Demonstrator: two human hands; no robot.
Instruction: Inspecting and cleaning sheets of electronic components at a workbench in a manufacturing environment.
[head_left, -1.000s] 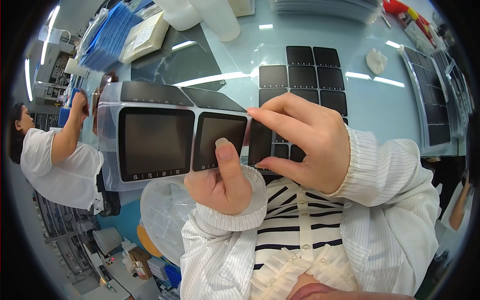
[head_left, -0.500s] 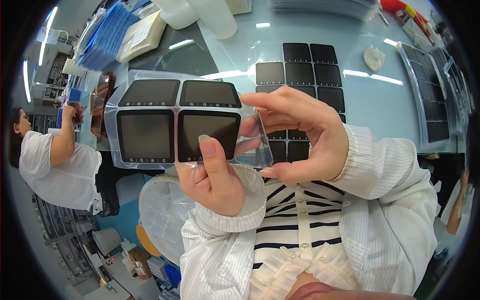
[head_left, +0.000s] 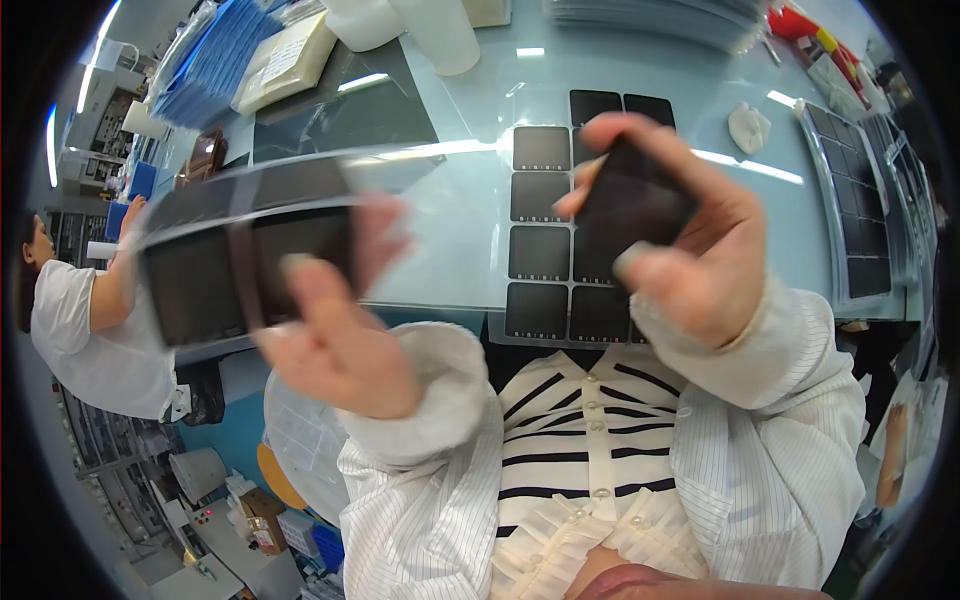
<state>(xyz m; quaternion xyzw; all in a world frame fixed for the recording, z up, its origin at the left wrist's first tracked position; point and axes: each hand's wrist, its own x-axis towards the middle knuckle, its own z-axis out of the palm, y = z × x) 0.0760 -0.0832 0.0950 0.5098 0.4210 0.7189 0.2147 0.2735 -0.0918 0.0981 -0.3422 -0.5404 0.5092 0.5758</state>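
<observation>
My left hand (head_left: 340, 335) is closed on a clear plastic tray (head_left: 240, 235) of dark, glossy, square panels, its thumb over the front of one panel (head_left: 305, 250). Tray and fingers are smeared by motion. In my right hand (head_left: 715, 270) is a single dark panel (head_left: 640, 205), tilted between thumb and fingers. This panel is over a second tray on the table, where several like panels (head_left: 540, 252) sit in rows with small pale marks along their lower edges. My right hand and its panel hide part of those rows.
Farther right stands another tray of dark panels (head_left: 850, 205) beside a crumpled white wad (head_left: 749, 128). Blue sheets (head_left: 215, 65) are stacked at the far left near white rolls (head_left: 440, 35). A co-worker (head_left: 100, 330) is at the left. A round clear-plastic-covered surface (head_left: 310, 440) is below.
My hands have moved apart. The left has carried its tray leftward; the right has left that tray, moved right and now shows a dark panel in its grip.
</observation>
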